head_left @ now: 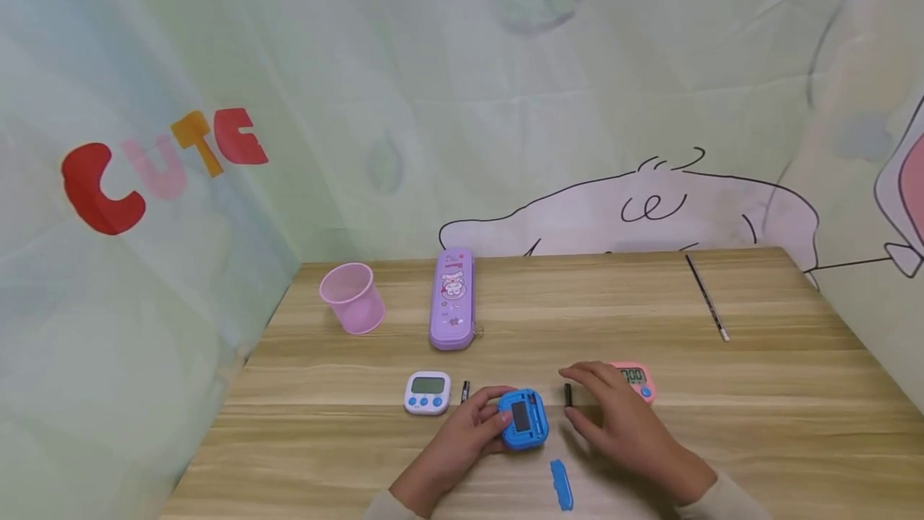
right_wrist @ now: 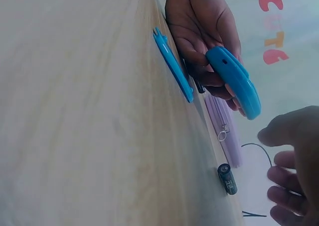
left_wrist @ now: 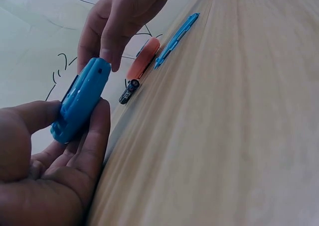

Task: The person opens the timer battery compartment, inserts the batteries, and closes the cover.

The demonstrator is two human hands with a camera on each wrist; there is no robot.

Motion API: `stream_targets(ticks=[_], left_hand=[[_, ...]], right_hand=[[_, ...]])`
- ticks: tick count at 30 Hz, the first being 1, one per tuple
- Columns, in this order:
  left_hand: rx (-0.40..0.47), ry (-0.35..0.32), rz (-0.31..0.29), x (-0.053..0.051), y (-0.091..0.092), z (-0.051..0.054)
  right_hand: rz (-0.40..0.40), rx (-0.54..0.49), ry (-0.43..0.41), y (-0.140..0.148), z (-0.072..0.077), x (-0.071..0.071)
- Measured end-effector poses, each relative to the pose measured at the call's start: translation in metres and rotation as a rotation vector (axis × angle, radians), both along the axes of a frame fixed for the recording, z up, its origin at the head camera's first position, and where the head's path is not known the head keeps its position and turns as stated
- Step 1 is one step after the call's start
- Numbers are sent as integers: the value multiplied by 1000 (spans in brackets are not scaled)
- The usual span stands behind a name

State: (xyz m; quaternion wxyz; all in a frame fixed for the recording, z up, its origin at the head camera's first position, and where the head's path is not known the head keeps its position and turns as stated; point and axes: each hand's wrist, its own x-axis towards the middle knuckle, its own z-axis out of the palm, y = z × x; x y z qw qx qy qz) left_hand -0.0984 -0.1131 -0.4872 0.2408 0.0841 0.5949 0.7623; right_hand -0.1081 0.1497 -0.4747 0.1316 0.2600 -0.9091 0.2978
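My left hand (head_left: 465, 440) holds a blue timer (head_left: 524, 419) between thumb and fingers, its back with the uncovered battery slot facing up. In the left wrist view the timer (left_wrist: 82, 99) is tilted above the table. My right hand (head_left: 624, 424) is beside it, thumb and fingers apart around a black battery (head_left: 568, 395) lying on the table; the right wrist view shows the battery (right_wrist: 227, 179) untouched. A blue battery cover (head_left: 561, 485) lies near the front. Another battery (head_left: 465, 391) lies left of my left hand.
A white timer (head_left: 427, 393) lies at the left, and a pink timer (head_left: 638, 381) is partly hidden behind my right hand. Farther back are a pink cup (head_left: 358, 303), a purple pencil case (head_left: 452, 299) and a pencil (head_left: 707, 296). Printed curtains stand behind the table.
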Motion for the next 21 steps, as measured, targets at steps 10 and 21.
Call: stream_targets(ticks=[10,21], left_hand=[[-9,-1,-1,0,0,1],[-31,-19,2,-1,1,2]], right_hand=[[2,163,-63,-2,-5,3],[-44,222,-50,-7,-3,7]])
